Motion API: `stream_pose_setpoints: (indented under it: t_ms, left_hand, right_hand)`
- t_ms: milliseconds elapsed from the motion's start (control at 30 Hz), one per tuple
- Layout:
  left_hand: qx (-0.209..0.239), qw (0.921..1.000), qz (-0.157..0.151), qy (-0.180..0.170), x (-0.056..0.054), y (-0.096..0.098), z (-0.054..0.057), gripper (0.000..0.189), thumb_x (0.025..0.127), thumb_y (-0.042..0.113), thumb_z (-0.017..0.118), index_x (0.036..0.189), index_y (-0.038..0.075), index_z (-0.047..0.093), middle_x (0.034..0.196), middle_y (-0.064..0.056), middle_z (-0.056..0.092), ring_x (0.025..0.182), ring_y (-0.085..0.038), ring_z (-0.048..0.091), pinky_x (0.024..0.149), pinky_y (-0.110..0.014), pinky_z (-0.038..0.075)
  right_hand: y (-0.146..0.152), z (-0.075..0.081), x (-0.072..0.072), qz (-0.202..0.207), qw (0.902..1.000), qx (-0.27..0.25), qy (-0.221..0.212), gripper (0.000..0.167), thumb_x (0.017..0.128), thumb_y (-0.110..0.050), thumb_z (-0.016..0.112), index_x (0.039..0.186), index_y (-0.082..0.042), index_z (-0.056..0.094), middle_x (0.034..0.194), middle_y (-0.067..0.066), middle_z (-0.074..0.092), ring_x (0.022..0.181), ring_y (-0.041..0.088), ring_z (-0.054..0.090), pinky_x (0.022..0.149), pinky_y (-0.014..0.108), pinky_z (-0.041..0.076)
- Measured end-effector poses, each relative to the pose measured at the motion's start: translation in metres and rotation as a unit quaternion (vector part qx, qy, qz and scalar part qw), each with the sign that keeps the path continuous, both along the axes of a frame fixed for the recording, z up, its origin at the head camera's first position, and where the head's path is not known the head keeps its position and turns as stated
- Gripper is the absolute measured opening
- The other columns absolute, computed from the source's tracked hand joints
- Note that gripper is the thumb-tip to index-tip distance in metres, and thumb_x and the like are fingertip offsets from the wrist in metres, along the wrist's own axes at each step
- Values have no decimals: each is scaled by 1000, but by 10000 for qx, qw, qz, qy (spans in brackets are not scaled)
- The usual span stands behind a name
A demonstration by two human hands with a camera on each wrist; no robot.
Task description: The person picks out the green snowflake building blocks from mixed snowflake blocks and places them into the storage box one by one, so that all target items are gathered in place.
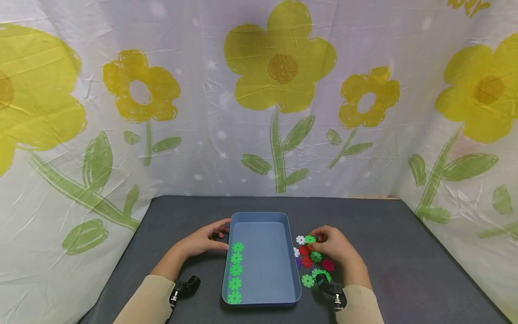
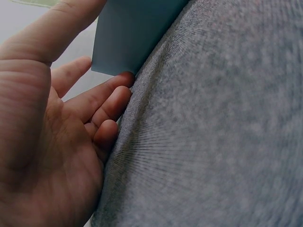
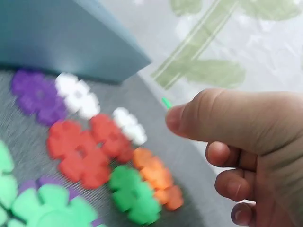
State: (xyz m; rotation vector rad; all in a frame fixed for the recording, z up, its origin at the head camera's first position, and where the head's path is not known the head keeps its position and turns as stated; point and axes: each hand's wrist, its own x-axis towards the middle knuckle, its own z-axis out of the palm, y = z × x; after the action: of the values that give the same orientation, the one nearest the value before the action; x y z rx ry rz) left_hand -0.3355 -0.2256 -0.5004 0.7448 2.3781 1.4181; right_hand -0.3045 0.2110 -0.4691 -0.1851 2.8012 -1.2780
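Note:
A blue-grey tray (image 1: 267, 261) stands on the table, with several green flower-shaped discs (image 1: 236, 270) in a column along its left inner side. My left hand (image 1: 204, 238) touches the tray's outer left wall with thumb and fingertips, its fingers loosely bent in the left wrist view. To the right of the tray, my right hand (image 1: 337, 245) pinches a green flower-shaped disc (image 1: 310, 239); only a thin green edge shows past the thumb in the right wrist view. Below that hand lie loose discs, among them red (image 3: 78, 153), purple (image 3: 39, 94), white (image 3: 77, 96) and orange (image 3: 154, 172).
The loose discs lie close against the tray's right side, and some green ones (image 1: 308, 281) are near the right wrist camera (image 1: 329, 285). A dark grey cloth (image 1: 396, 256) covers the table. Behind it hangs a curtain (image 1: 194, 148) with yellow flowers.

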Motion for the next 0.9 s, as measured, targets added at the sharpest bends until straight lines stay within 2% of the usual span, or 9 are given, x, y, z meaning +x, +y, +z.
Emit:
stream_pose_setpoints:
  t_ms: [133,267,567,733,900]
  left_hand:
    - [-7,10000,14,7,-1,-2,-1,85,93,21,79,162,9,30,146,-20,50,118,-31,49,92,-47,41]
    - [-10,10000,28,5,-2,-4,0,85,94,21,79,162,9,30,146,-20,50,118,-31,49,90,-46,41]
    - [-26,10000,19,-40,-3,-1,-3,86,93,22,79,163,10,29,147,-18,49,119,-31,49,90,-46,41]
    - [-42,10000,69,-37,-2,-2,-4,86,93,22,80,163,12,30,147,-18,50,118,-30,50,89,-46,41]
    - [-69,9999,99,-27,0,-1,-2,86,93,23,80,162,13,31,147,-17,51,118,-30,50,90,-46,41]
  right_hand:
    - [0,14,1,108,9991,-375,141,29,88,-9,79,115,-3,71,91,8,53,79,23,48,64,35,44]
    - [-4,27,0,378,9975,-505,313,28,91,-9,76,118,-5,69,97,10,54,79,24,46,63,34,41]
    - [-35,56,-4,938,9939,-270,514,27,92,-10,74,119,-11,70,106,17,56,78,24,44,64,36,40]
    - [-54,69,-8,1258,9904,-213,529,26,93,-11,75,118,-12,71,102,12,57,74,24,43,64,36,39]
    - [-72,75,-12,1522,9863,-207,607,26,92,-12,77,118,-10,71,102,10,60,73,24,46,64,36,43]
